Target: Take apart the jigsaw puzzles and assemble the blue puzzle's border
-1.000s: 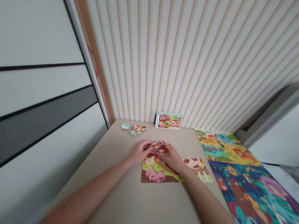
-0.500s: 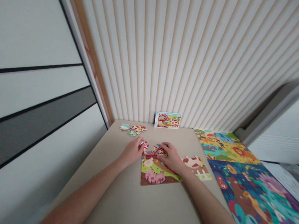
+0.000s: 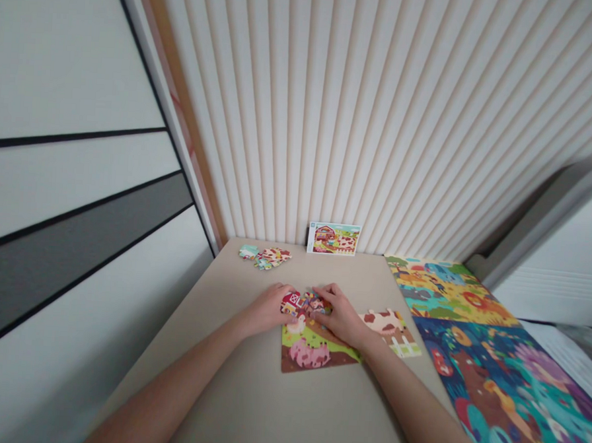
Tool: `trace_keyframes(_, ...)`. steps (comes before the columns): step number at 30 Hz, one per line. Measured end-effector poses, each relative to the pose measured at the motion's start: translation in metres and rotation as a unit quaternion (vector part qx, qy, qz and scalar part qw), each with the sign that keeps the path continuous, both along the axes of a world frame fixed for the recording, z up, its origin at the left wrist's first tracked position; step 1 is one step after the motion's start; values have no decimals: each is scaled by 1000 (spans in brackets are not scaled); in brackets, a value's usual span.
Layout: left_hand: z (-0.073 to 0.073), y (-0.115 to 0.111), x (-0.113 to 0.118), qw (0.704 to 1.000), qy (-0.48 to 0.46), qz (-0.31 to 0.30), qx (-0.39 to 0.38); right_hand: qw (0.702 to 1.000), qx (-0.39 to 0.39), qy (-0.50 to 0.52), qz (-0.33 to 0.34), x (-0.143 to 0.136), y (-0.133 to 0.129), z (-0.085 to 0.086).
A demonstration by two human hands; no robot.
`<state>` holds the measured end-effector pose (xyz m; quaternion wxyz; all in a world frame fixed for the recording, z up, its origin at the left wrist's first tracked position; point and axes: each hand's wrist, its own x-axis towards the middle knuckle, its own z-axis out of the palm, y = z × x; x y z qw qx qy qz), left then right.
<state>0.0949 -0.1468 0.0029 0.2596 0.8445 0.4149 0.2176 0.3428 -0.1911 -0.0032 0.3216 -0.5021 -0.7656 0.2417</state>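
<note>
My left hand (image 3: 269,307) grips a red barn puzzle piece (image 3: 292,302) at the upper left of a partly joined farm puzzle (image 3: 309,351). Its fingers are pressed together on the piece. On the puzzle's upper right lies my right hand (image 3: 338,314), thumb and fingers around a piece with a figure (image 3: 316,303). A pink pig and a white hen show below the hands. Beside my right wrist is a cow-and-fence section (image 3: 392,331), partly hidden by the forearm.
Loose puzzle pieces (image 3: 273,257) lie in a pile at the table's (image 3: 227,403) back left. A small farm picture card (image 3: 333,239) leans against the pleated wall. Two colourful pictures, a savanna one (image 3: 451,292) and a darker forest one (image 3: 510,391), lie to the right.
My left hand has moved slightly down, and the barn piece now sits lower, against the puzzle's upper left. My right hand has barely moved.
</note>
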Motion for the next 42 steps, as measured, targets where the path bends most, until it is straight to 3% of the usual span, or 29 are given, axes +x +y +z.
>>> trace_keyframes(4, 7, -6, 6, 999, -39, -3, -9, 999, -10, 40, -15, 0, 0, 0)
trace_keyframes(9, 10, -9, 11, 996, -86, -22, -22, 993, -80, 84, 12, 5, -3, 11)
trace_keyframes(11, 8, -8, 12, 994, -101, -2, -47, 988, -93, 124, 9, 6, -2, 13)
trace_keyframes(16, 5, -7, 14, 987, -145, 49, -53, 960, -87, 254, -78, 10, 4, 10)
trace_keyframes(20, 6, -8, 16, 979, -182, 76, -59, 948, -109, 293, -54, 13, 4, 9)
trace_keyframes(26, 3, -7, 17, 967, -221, 83, -94, 959, -135, 248, 7, 10, -1, 18)
trace_keyframes(36, 5, -7, 19, 958, -259, 99, -72, 990, -84, 79, 80, -1, -11, 23)
trace_keyframes(42, 7, -2, 15, 917, -349, 117, -151, 991, -92, 68, 75, 0, -10, 20)
